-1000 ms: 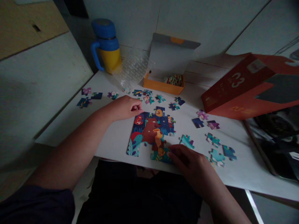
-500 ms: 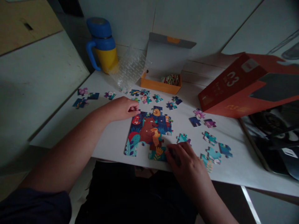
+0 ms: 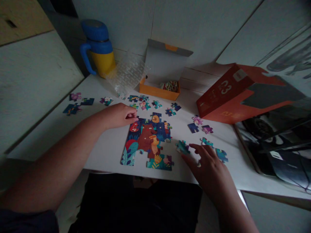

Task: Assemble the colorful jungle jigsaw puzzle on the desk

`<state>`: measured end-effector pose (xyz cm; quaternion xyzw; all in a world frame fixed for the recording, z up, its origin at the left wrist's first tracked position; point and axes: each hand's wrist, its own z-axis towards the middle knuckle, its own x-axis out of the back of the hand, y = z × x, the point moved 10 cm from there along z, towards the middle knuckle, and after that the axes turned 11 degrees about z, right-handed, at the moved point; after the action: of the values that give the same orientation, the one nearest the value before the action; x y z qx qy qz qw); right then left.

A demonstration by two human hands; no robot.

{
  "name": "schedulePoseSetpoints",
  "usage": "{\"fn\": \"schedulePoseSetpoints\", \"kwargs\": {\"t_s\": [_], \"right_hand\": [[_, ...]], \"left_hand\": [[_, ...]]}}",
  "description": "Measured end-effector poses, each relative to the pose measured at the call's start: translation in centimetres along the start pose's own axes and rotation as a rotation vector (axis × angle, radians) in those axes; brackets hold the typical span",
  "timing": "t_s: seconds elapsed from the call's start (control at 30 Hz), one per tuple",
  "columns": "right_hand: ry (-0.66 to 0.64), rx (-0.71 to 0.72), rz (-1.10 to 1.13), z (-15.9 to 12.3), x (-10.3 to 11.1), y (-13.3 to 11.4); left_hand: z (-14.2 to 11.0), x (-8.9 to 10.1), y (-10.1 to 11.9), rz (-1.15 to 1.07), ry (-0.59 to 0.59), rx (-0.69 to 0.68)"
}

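Observation:
A partly joined jigsaw puzzle [image 3: 147, 137] with a brown bear picture lies on the white table. My left hand [image 3: 122, 115] rests at its upper left corner, fingers curled in with nothing visible in them. To the right of the puzzle, my right hand [image 3: 210, 165] hovers low with thumb and index finger apart. Just beyond those fingertips lies a loose teal puzzle piece [image 3: 182, 147]; whether they touch it I cannot tell. A joined strip of pieces [image 3: 159, 162] with a yellow plant forms the puzzle's lower right part. My right hand partly covers other teal pieces.
Loose pieces lie in groups along the back, at far left [image 3: 73, 109] and at right [image 3: 198, 124]. Behind them stand a blue-yellow flask [image 3: 99, 48], clear bubble wrap [image 3: 128, 72], an open orange box [image 3: 157, 92] and a tall red box [image 3: 225, 94]. Dark equipment [image 3: 279, 155] occupies the right.
My right hand has moved right, off the puzzle's lower right piece, to the loose teal piece, and its fingers have spread. My left hand stays at the upper left corner. The view has shifted slightly.

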<state>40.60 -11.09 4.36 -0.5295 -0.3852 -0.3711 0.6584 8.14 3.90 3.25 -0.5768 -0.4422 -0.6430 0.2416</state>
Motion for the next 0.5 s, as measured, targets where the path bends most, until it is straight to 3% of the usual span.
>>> {"fn": "schedulePoseSetpoints", "kwargs": {"t_s": [0.5], "right_hand": [[-0.106, -0.049, 0.158, 1.3, -1.5, 2.1]], "left_hand": [[0.0, -0.1, -0.2, -0.007, -0.014, 0.009]]}}
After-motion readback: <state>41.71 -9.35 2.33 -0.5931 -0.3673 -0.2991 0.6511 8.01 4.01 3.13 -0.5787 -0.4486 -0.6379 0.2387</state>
